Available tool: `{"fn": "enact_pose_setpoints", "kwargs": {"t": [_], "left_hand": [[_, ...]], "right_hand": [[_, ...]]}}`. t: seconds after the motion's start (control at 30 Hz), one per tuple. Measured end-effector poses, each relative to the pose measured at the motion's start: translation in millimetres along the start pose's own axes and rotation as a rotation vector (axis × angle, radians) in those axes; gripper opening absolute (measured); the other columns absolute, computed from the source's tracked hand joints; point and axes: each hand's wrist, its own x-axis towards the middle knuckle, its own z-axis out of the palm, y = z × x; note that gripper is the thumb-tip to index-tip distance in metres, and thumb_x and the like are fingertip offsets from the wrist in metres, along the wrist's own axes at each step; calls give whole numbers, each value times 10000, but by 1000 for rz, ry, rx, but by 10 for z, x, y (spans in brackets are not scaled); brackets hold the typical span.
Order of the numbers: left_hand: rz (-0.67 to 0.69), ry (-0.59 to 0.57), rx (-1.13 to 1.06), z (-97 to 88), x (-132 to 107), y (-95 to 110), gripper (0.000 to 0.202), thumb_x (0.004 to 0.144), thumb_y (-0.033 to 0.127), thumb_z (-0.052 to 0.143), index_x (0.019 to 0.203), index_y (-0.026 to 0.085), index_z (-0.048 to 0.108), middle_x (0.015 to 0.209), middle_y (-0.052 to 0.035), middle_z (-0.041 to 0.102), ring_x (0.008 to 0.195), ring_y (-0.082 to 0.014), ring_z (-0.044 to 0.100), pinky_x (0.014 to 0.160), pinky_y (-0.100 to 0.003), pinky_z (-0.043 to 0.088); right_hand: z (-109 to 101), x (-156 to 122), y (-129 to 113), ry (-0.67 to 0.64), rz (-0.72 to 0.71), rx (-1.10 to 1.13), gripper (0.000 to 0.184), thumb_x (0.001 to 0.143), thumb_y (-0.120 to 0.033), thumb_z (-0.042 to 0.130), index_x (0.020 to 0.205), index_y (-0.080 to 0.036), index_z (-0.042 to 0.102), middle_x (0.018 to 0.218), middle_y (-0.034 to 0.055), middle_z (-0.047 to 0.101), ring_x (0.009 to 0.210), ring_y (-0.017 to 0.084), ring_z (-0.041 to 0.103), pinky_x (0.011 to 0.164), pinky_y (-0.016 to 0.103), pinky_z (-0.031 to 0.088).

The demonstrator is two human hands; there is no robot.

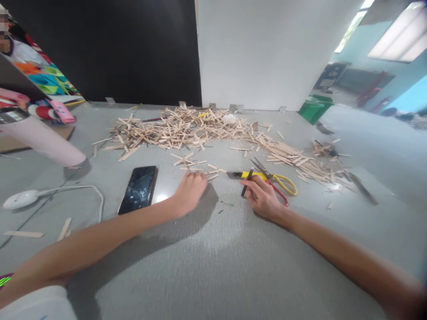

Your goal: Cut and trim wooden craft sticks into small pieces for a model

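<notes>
Right-hand grip is closed round a slim black pen-like tool, held steeply, its long axis slanted from 1 to 7 o'clock. By the left-hand grip, fingers are curled downward; whether a stick is pinched there cannot be told. Nearest to that left grip, a few loose, flat, pale wooden sticks are scattered at 12 o'clock, some laid roughly along 9 to 3; from the right grip they are seen at 10 o'clock, farther off. Beyond them the large heap of pale wooden sticks is spread across the grey desk. A yellow-bodied utility knife is lying just beside the right grip, blade pointed to 9 o'clock. Of containers, a pale pink cylindrical bottle is placed toward 10 o'clock of the left grip, and a green plastic bin is seen at 1 o'clock of the right; the contents of both are hidden.
</notes>
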Motion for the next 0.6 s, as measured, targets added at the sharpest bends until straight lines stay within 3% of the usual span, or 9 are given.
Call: {"fn": "enact_pose_setpoints", "kwargs": {"t": [0.07,0.17,0.27,0.43,0.53,0.6], "left_hand": [[-20,25,-9,10,35,-83,266,1021,302,696,1227,134,676,1198,-93,704,1045,-235,708,927,-451,607],[55,76,-65,15,-10,-77,184,934,63,683,1117,83,682,1101,-142,710,1016,-274,703,926,-444,570],[220,106,-156,59,-66,-3,236,849,-49,625,994,130,672,1002,-114,713,961,-264,696,886,-380,534],[285,167,-242,186,-112,59,223,850,-53,571,936,139,644,944,-114,709,924,-276,694,831,-378,506],[361,199,-285,241,-217,160,177,909,5,586,925,175,629,906,-48,700,842,-203,688,739,-291,503],[409,229,-277,273,-313,287,158,923,40,610,951,193,636,921,-22,706,867,-184,690,767,-271,517]], "right_hand": [[-8,8,-2,-7,0,1,319,959,-60,516,1201,-194,675,1034,120,713,912,238,726,727,338,615],[-9,10,3,-13,7,6,315,962,-68,512,1199,-185,686,1044,135,720,908,247,726,716,347,616],[3,-6,18,-15,18,21,330,971,-76,501,1211,-184,701,1062,144,728,951,260,731,749,362,620],[-19,2,22,-1,66,73,326,1038,-127,480,1236,-217,723,1009,99,756,898,226,736,773,339,595],[-113,60,-8,21,149,106,172,1057,-272,587,1043,-205,744,844,55,730,707,186,683,653,298,540],[-212,109,-41,21,215,130,221,1058,-352,613,945,-204,731,705,8,659,589,152,608,590,277,494]]}}
